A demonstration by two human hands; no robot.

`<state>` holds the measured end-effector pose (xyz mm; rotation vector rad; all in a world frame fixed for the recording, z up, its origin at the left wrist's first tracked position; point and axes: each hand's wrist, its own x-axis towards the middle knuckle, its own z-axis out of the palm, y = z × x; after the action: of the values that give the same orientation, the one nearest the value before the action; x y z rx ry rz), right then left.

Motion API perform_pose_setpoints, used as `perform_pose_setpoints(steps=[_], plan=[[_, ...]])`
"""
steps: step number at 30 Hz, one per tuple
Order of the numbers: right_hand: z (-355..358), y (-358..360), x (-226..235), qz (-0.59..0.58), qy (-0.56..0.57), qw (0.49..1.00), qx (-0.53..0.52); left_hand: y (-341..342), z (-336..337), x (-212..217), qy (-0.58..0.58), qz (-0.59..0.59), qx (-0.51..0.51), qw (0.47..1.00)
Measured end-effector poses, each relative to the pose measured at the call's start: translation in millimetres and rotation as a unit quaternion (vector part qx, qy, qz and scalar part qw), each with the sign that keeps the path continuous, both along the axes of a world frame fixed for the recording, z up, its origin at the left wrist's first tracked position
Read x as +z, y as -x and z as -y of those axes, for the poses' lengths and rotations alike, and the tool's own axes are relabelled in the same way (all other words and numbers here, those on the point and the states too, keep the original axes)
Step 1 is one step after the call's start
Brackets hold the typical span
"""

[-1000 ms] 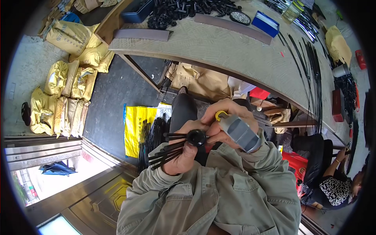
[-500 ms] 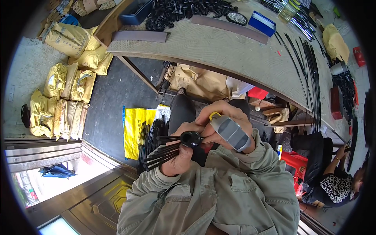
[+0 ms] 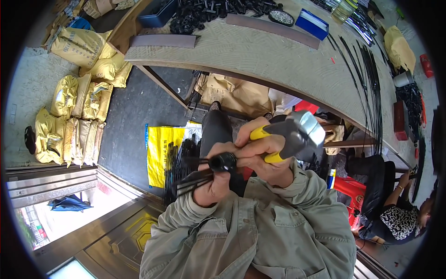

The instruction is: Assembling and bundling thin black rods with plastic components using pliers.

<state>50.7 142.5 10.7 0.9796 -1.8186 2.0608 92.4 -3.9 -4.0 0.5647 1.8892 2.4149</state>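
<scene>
Seen from the head camera, the left hand (image 3: 211,186) is closed in a fist around a bundle of thin black rods (image 3: 193,182) capped by a black round hub (image 3: 223,162), held close to the chest just below the curved workbench (image 3: 278,60), while the right hand (image 3: 260,153) has its fingers wrapped tight on the yellow handle of a hammer (image 3: 297,135) right beside the hub. The step looks like seating the hub onto the rods, which would call for short, aimed taps with the bundle held steady. The workbench top carries more black parts (image 3: 209,9), long black rods (image 3: 367,79) and a blue box (image 3: 312,23); left of it yellow sacks (image 3: 74,107) lie on the concrete floor, and another person (image 3: 399,218) sits to its right.
</scene>
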Motion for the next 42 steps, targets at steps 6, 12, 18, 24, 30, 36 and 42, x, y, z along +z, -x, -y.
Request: perform_pose_setpoints(steps=[6,12,18,24,30,36,42], plan=[[-7.2,-4.1,9.7,-0.028,-0.131,0.983,-0.129,10.5,8.3,-12.5,-0.061,0.020,0.020,0.998],[-67.2,-7.0,35.0,-0.199,-0.517,0.818,-0.153,19.5,13.4,-2.4,-0.041,0.030,0.021,0.998],[-65.3,1.0,38.7,-0.199,-0.560,0.793,-0.135,19.0,6.7,-5.9,-0.016,0.061,0.043,0.997],[-55.0,10.3,54.3,-0.281,-0.610,0.703,-0.232,26.4,8.8,-6.5,-0.013,0.053,0.032,0.998],[-55.2,9.6,64.6,-0.322,-0.645,0.647,-0.248,26.8,9.7,-6.8,-0.016,0.059,0.045,0.997],[-57.5,13.7,66.5,-0.255,-0.680,0.682,-0.085,20.5,10.2,8.8,0.094,0.071,0.080,0.990],[-54.9,8.8,40.0,-0.202,-0.612,0.763,-0.046,20.3,14.5,-0.8,0.068,0.085,0.083,0.991]])
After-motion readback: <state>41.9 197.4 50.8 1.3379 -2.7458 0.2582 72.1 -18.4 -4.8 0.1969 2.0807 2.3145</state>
